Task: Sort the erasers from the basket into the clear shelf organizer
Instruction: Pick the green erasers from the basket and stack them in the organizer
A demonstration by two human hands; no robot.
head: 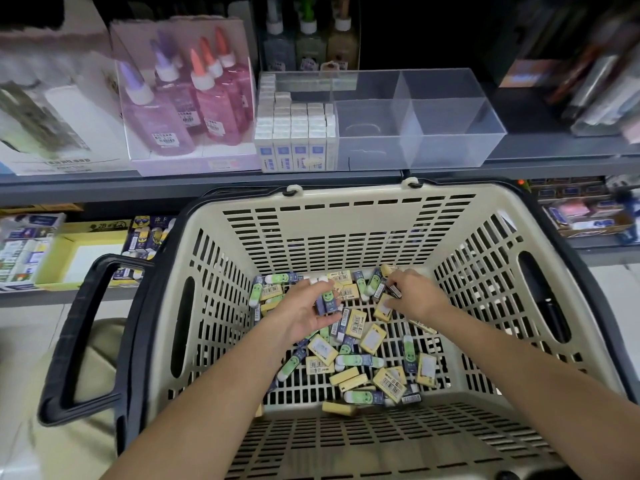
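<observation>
Both hands reach down into a beige slotted shopping basket (346,230), seen from the single head-worn camera. Left hand (304,311) has its fingers curled around a small bunch of green erasers (327,301) in navy sleeves, lifted just above the pile. Right hand (414,292) lies palm down at the far end of the pile, fingertips bent onto a navy-sleeved eraser. Whether it actually has hold of it cannot be told.

The step in hand looks like gathering one kind of eraser, with the sorting barely begun. Next, the collected green ones would need carrying up over the basket's far rim to the shelf and setting down in a free section, kept apart from the other kinds.

On the basket floor lies a loose jumble of the green kind and yellow erasers (372,337), many showing barcodes. On the grey shelf just behind the basket stands the clear shelf organizer (450,109). Its left section is packed with upright white boxed erasers (294,133). The sections to the right look bare.
</observation>
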